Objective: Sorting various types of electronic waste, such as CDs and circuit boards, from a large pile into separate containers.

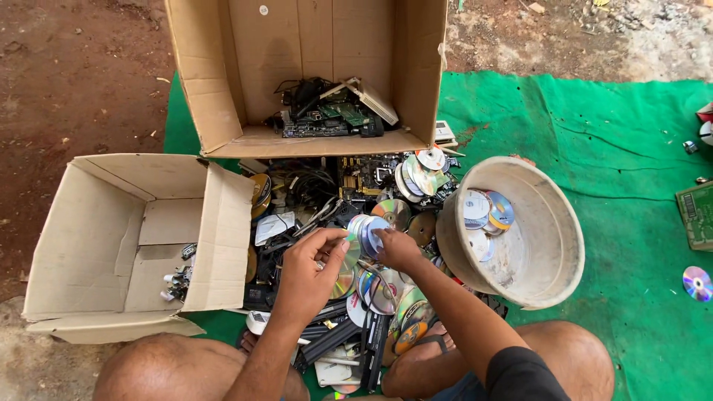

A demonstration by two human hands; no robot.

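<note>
Knees (171, 371) below; both hands — left (308, 275), right (397, 249) — pinch stacked discs (365, 232).

Outdoors, daylight, no walls or furniture. Ground is bare reddish-brown dirt (82, 74) w/ small stones, paler gravelly patch (594, 37) top right. Wrinkled green cloth (616, 148) spread over the dirt, covers most of the right side & runs off the right edge.

Both forearms are bare, as are the left hand (308, 275) and the right hand (397, 249). A black short sleeve (520, 375) covers the right upper arm. Both knees are uncovered. Sandal straps (434, 341) cross one foot, near centre.
</note>
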